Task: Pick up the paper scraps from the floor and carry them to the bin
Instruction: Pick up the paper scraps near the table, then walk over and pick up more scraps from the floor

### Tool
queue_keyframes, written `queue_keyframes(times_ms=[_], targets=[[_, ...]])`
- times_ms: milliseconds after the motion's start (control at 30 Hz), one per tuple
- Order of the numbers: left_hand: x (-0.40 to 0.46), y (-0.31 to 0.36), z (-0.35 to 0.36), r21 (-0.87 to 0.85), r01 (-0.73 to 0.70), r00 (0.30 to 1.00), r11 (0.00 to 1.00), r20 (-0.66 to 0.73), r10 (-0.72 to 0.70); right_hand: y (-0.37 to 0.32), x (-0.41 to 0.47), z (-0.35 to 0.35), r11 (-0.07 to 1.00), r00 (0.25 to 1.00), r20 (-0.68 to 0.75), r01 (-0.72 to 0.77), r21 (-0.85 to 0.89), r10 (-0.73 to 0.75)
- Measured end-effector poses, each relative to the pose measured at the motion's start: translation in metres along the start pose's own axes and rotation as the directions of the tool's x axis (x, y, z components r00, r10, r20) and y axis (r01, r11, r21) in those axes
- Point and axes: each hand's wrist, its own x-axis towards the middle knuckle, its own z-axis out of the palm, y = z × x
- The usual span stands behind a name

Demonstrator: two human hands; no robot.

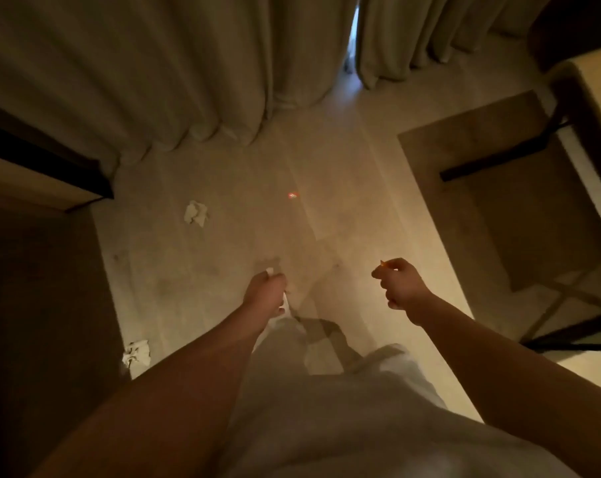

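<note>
A crumpled white paper scrap [196,212] lies on the pale floor ahead and to the left. A second white scrap [136,353] lies nearer, at the left beside my left forearm. A tiny red-orange bit [293,195] lies further ahead in the middle of the floor. My left hand [265,292] is closed around white paper [285,305] that sticks out above and below the fist. My right hand [397,281] is closed, pinching a small orange scrap [384,262] at its fingertips. No bin is in view.
Long beige curtains [154,81] hang across the far side. A dark bed or cabinet edge [44,160] stands at the left. A brown rug [492,188] with black chair or table legs [499,157] lies at the right. Open floor runs down the middle.
</note>
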Motion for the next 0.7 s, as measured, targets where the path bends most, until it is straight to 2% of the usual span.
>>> queue_keyframes(times_ms=[200,367,700], targets=[[0.035,0.025,-0.083,-0.099,-0.039,0.998,0.994,-0.053,0.034,-0.049,0.011,0.071,0.994,1.0,0.022,-0.014,-0.11,0.016],[0.083,0.04,-0.115,-0.133,0.05,0.993,0.99,-0.099,-0.063,-0.101,0.042,0.112,0.985,0.996,0.082,-0.007,-0.174,0.022],[0.215,0.075,-0.142,-0.119,0.019,0.975,0.993,-0.218,-0.045,-0.168,0.185,0.201,0.9,0.987,0.143,-0.003,-0.437,0.072]])
